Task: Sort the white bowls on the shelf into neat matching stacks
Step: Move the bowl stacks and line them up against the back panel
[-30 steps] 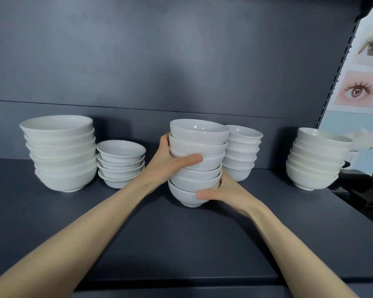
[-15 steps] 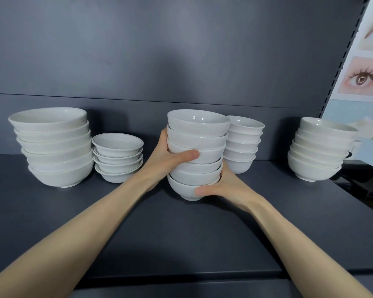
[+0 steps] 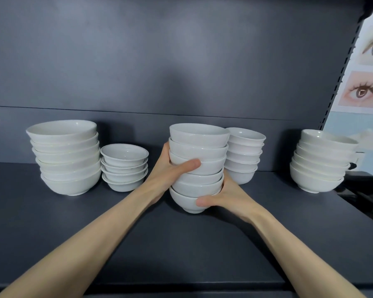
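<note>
You clasp the middle stack (image 3: 199,147) of white bowls in both hands: your left hand (image 3: 167,176) wraps its side midway up, likely to stop toppling; your right hand (image 3: 227,196) cups the bottom bowl (image 3: 184,200), likely bearing weight. Its foot is at the shelf (image 3: 181,244); a rear stack (image 3: 244,155) stands just behind-right of it.

A dark blue-grey shelf (image 3: 181,244) runs the full width, backed by a matt back panel (image 3: 159,61) of the same colour, crossed by a thin horizontal seam (image 3: 116,110). Soft light leaves a pale sheen on the panel. At right, a slotted upright (image 3: 343,67) leans beside a poster (image 3: 366,93) of close-up eyes.
</note>
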Motion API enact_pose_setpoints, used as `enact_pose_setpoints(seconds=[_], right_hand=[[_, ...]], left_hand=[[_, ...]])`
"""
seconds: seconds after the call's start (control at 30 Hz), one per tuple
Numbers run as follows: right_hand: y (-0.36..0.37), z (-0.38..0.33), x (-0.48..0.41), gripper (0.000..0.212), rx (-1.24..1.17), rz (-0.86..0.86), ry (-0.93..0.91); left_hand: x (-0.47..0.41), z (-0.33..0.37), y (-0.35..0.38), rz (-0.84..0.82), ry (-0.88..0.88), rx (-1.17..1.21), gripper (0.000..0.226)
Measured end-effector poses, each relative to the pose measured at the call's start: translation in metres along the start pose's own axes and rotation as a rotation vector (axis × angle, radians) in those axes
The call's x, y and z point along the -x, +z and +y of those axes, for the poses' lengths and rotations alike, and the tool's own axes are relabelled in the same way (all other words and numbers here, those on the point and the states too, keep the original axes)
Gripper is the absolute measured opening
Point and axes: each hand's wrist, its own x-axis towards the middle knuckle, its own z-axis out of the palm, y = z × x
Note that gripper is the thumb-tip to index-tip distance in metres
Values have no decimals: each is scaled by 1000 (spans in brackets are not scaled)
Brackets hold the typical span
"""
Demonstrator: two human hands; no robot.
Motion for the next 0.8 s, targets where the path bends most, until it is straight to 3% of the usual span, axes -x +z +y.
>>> enact_pose_setpoints(seconds=[0.5, 0.8], right_hand=[[29, -34, 22, 73, -60, -126, -65], [89, -57, 28, 72, -72, -264, -92]], left_hand=[[59, 43, -7, 168, 39, -20, 95], [124, 71, -47, 306, 69, -82, 87]])
